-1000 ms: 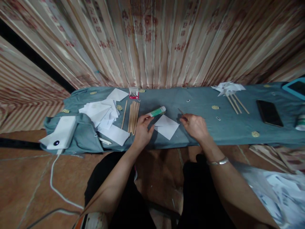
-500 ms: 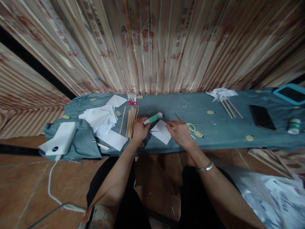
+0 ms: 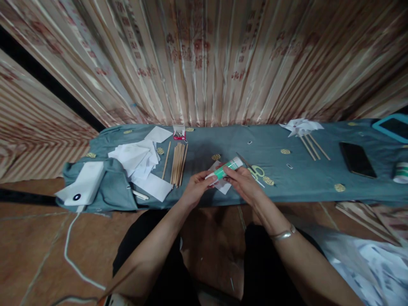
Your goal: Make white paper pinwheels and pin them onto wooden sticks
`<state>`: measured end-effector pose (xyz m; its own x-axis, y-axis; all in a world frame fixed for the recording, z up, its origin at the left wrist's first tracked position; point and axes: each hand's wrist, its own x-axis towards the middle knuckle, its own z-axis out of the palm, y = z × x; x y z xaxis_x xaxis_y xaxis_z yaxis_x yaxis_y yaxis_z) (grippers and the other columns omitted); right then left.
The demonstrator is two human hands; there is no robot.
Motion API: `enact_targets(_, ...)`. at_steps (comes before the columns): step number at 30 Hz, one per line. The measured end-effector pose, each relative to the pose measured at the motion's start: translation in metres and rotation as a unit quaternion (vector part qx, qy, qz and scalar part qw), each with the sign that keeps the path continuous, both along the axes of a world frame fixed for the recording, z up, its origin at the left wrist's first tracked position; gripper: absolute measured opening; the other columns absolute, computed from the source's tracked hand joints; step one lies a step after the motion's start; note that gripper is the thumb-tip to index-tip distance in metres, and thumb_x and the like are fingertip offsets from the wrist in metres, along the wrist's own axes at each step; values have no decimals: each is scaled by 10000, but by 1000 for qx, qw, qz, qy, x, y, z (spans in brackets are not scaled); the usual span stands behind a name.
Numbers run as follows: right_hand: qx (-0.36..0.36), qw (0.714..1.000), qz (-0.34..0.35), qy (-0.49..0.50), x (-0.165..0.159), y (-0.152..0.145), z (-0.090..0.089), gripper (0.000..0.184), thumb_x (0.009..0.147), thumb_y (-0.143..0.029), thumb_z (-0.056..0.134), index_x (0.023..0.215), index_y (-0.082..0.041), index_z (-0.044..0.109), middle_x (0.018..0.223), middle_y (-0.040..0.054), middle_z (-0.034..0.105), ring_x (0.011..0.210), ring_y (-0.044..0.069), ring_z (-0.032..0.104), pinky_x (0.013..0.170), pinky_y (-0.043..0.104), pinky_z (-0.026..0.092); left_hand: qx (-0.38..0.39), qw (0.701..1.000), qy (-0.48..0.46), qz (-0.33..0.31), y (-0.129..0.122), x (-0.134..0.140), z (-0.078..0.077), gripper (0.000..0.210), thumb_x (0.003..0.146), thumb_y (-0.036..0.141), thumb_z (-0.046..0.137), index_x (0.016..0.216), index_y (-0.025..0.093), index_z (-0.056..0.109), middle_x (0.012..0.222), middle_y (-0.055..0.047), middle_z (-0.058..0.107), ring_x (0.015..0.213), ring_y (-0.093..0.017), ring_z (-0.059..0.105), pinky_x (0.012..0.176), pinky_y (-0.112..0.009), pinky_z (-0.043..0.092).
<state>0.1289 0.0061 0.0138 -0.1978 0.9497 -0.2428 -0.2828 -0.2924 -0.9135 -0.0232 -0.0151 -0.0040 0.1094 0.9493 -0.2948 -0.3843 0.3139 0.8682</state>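
between both hands, over a white paper square (image 3: 225, 188), sits the green-and-white tube (image 3: 219, 173), glue stick by the look of it, tilted with its far end up and to the right. left hand (image 3: 196, 187) pinches the near-left end, thumb on top; right hand (image 3: 244, 182) grips nearer the far end, thumb laid across the barrel, other fingers mostly hidden behind. can't tell if a cap is being worked or if the tube touches the paper.

step in hand, judging from the grip: two-handed handling of the tube, paper waiting below. next move seems to call for one hand steadying the barrel while the other works an end, without dragging the paper along.

outward: scissors (image 3: 257, 171) with pale green handles lie just right of the tube, near the right hand. left of the left hand, bundled wooden sticks (image 3: 178, 165), one lone stick (image 3: 166, 160) beside them, then a loose paper pile (image 3: 137, 155). small red box (image 3: 179, 134) behind the sticks. well off right, paper pinwheels (image 3: 301, 126) on sticks, dark phone (image 3: 358, 159) near them.
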Motion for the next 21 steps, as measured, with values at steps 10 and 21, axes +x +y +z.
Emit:
enact_targets(10,-18,1000,-14,11,-4,3,-4,417,527,-449,864,823,-200,708,788,-2,720,717,124,624,681,250,459,5,999,-29,28,1,1,-4,430,502,385,878,805,143,692,775,-9,701,681,-123,642,737,-285,525)
enact_targets(21,-45,996,-51,58,3,8,4,345,489,-376,895,730,-208,713,773,-23,699,719,99,604,638,203,467,264,765,568,148,35,-91,13,356,800,378,629,1100,191,675,1386,-120,508,1323,-301,402,1107,-489,320)
